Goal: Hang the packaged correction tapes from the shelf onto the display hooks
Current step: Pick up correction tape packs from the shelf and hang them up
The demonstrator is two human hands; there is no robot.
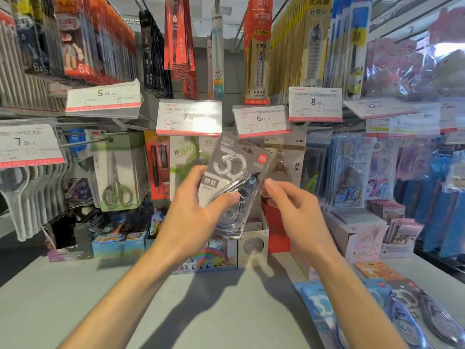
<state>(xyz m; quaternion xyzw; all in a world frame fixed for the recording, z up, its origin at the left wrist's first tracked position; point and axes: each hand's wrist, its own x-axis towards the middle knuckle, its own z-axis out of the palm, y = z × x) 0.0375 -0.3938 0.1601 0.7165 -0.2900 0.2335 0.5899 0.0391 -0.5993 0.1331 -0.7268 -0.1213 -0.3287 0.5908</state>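
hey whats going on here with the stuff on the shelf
A person is restocking a stationery display. Their left hand grips a grey packaged correction tape, held up tilted in front of the hanging goods under the price tags. The right hand is beside the pack's edge, fingers curled; whether it touches is unclear. More correction tape packs lie on the shelf, not yet hung.

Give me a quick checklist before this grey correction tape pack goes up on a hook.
1. Left hand grips the grey pack: ok.
2. Right hand steadies the pack's edge: cannot tell, fingertips blurred.
3. Pack's hang hole visible and facing up: cannot tell, top sits behind the 6.00 price tag.
4. Free hook tip in sight: cannot tell.
5. More packs waiting on the shelf: ok.
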